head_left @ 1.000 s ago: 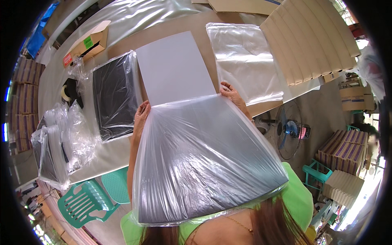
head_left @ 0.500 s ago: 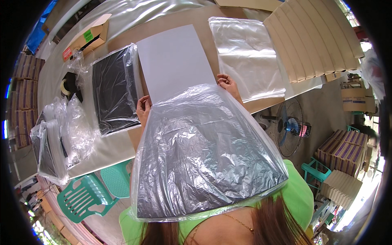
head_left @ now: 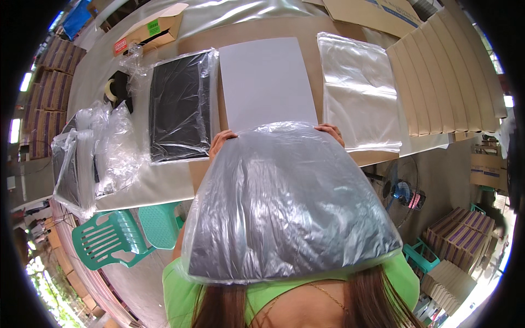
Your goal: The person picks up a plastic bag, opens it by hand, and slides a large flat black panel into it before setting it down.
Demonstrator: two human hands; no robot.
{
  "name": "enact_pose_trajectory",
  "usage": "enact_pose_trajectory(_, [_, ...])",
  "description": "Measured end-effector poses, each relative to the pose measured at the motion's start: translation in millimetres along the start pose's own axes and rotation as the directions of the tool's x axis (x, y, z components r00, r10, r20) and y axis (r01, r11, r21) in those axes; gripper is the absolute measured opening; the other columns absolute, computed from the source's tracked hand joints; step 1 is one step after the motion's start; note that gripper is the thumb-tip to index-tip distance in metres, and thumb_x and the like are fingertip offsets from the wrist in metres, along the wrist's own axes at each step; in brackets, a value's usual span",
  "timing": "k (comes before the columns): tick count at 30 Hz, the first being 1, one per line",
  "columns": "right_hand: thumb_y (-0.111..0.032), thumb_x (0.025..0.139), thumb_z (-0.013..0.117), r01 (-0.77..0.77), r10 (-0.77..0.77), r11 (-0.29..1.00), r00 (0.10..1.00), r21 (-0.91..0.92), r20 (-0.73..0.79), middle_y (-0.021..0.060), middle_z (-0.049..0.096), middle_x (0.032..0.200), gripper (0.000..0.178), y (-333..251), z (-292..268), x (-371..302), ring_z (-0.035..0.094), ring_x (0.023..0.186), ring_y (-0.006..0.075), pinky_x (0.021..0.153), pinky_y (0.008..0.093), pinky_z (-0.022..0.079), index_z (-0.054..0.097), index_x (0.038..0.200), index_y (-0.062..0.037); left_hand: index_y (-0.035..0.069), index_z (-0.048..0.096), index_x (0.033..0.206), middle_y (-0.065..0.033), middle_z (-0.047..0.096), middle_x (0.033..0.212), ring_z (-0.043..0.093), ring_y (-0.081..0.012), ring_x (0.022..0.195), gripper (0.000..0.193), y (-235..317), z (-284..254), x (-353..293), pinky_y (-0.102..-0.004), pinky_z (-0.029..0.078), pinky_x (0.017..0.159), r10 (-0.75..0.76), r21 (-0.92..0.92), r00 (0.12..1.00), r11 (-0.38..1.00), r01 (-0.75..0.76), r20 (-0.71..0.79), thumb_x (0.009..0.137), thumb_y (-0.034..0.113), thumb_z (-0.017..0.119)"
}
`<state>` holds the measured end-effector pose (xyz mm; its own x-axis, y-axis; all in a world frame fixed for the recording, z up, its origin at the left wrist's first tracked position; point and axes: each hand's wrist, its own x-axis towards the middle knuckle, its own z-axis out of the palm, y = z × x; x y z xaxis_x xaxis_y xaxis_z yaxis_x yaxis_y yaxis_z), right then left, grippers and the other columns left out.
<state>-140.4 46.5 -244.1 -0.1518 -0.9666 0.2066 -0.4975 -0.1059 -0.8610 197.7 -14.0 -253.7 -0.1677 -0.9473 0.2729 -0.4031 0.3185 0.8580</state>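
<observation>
A large clear plastic bag [head_left: 290, 202] with a dark flat sheet showing inside leans from the table edge up against my chest. My left hand [head_left: 221, 141] is closed on the left corner of its far end, and my right hand [head_left: 331, 133] is closed on the right corner. Parts of both hands and most of my forearms are hidden by the bag. Beyond my hands lies a white rectangular sheet [head_left: 268, 82]. Its near edge is covered by the bag, so I cannot tell whether it reaches inside.
Left on the table are a bagged black sheet [head_left: 181, 106], crumpled plastic bags [head_left: 117, 156], a tape roll [head_left: 111, 90] and an open carton [head_left: 156, 30]. At right are flat clear bags [head_left: 361, 93] and a row of cardboard pieces [head_left: 443, 76]. A fan [head_left: 402, 191] and green chair [head_left: 112, 238] stand nearby.
My hands have shifted from the sides of the bag's far end onto its corners. The bag now bulges more smoothly. The whole view has shifted, with the table appearing farther right.
</observation>
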Motion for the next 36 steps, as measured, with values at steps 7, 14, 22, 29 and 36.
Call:
enact_pose_trajectory(7, [-0.016,0.088,0.055,-0.005,0.000,0.990,0.999,-0.139,-0.033,0.0192,0.052,0.070,0.020,-45.7,4.6,31.2,0.048,0.060,0.0327,0.061,0.0374,0.039,0.054,0.086,0.0043,0.007,0.055,0.105,-0.0024,0.049,0.088,0.045,-0.0123,0.086,0.024,-27.1,2.4,-0.1,-0.0254,0.036,0.079,-0.407,-0.264,0.912,0.876,0.404,0.043,0.091,0.026,0.052])
enact_pose_trajectory(14, [-0.011,0.086,0.056,0.079,-0.082,0.997,0.987,0.025,0.135,0.0194,0.057,0.075,0.014,-72.3,72.7,55.5,0.053,0.066,0.0362,0.062,0.0395,0.042,0.053,0.085,0.0027,0.007,0.048,0.116,0.0031,0.048,0.095,0.042,-0.0078,0.089,0.031,-41.7,-32.6,20.6,-0.0245,0.034,0.082,-0.439,-0.695,0.852,0.707,0.133,-0.284,0.092,0.025,0.050])
enact_pose_trajectory(22, [-0.007,0.084,0.056,0.045,-0.102,0.990,0.879,0.131,0.466,0.0174,0.060,0.082,0.017,-110.3,108.7,49.6,0.057,0.070,0.0310,0.064,0.0378,0.044,0.053,0.100,-0.0026,0.000,0.033,0.132,-0.0041,0.049,0.120,0.045,-0.0123,0.112,0.042,-132.6,-179.8,-15.0,-0.0236,0.032,0.099,-0.623,-0.659,0.736,0.675,0.332,-0.267,0.091,0.007,0.042])
enact_pose_trajectory(29, [0.000,0.082,0.054,0.135,-0.120,0.991,0.902,-0.006,0.415,0.0140,0.060,0.089,0.019,-90.8,74.1,47.0,0.059,0.074,0.0278,0.068,0.0379,0.045,0.055,0.100,-0.0036,-0.004,0.031,0.134,-0.0153,0.038,0.136,0.038,-0.0225,0.124,0.050,-139.3,-227.3,-6.1,-0.0292,0.027,0.104,-0.680,-0.188,0.689,0.732,0.655,-0.250,0.092,0.018,0.045])
enact_pose_trajectory(36, [0.001,0.081,0.055,0.052,-0.041,0.991,0.995,-0.125,0.091,0.0134,0.059,0.086,0.013,-55.5,20.8,50.5,0.059,0.075,0.0277,0.069,0.0360,0.047,0.060,0.092,-0.0034,-0.006,0.044,0.125,-0.0171,0.049,0.127,0.047,-0.0239,0.115,0.043,-172.0,-231.7,-10.5,-0.0292,0.034,0.096,-0.594,-0.055,0.696,0.775,0.630,-0.403,0.091,0.019,0.047])
